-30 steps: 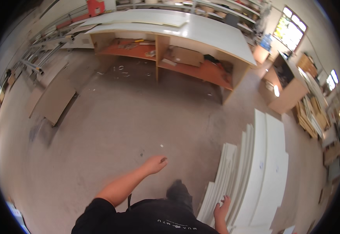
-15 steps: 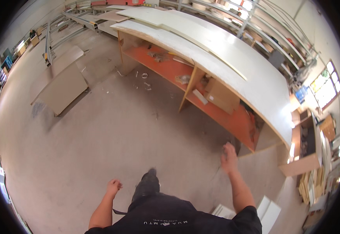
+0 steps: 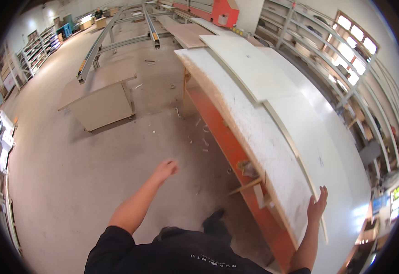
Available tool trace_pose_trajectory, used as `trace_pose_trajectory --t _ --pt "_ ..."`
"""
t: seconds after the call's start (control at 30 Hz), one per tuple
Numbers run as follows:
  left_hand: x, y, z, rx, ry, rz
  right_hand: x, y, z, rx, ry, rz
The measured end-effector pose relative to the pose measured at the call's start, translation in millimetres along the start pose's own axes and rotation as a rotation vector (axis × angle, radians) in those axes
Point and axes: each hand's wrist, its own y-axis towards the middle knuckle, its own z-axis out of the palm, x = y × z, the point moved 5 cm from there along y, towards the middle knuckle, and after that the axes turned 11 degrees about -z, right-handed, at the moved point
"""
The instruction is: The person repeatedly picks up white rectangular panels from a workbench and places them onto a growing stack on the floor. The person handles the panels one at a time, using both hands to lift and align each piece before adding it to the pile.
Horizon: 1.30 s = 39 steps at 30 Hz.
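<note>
My right hand (image 3: 317, 204) is over the right part of a long worktable, its fingers apart with nothing in them. It is at the edge of a large white panel (image 3: 295, 98) lying on the whitish, worn tabletop (image 3: 243, 107). Whether the fingers touch the panel I cannot tell. My left hand (image 3: 166, 169) hangs in the air over the floor, left of the table. Its fingers are smeared by motion, and I see nothing held.
Below the tabletop runs an orange shelf (image 3: 215, 125) with odds and ends. A low wheeled cabinet (image 3: 103, 107) stands ahead left, near metal rails (image 3: 151, 27). Scraps (image 3: 204, 142) litter the floor by the table. Metal racks (image 3: 341, 68) line the right side.
My view has turned and come closer to the table, now along my right side. My right hand has moved from beside the table to above its top. The left hand has risen forward.
</note>
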Motion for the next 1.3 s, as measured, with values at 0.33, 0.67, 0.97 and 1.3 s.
trace_pose_trajectory --t 0.33,0.67,0.97,1.3 --pt "-296 216 276 -0.15 -0.197 0.153 -45 134 106 0.134 -0.009 -0.06" --pt "-253 219 356 0.347 -0.594 -0.236 -38 112 91 0.193 -0.016 0.118" --pt "-245 100 356 0.415 -0.523 -0.238 -87 50 40 0.211 0.151 0.371" --pt "-171 4 414 0.503 -0.47 -0.278 -157 1 29 -0.423 1.038 0.592"
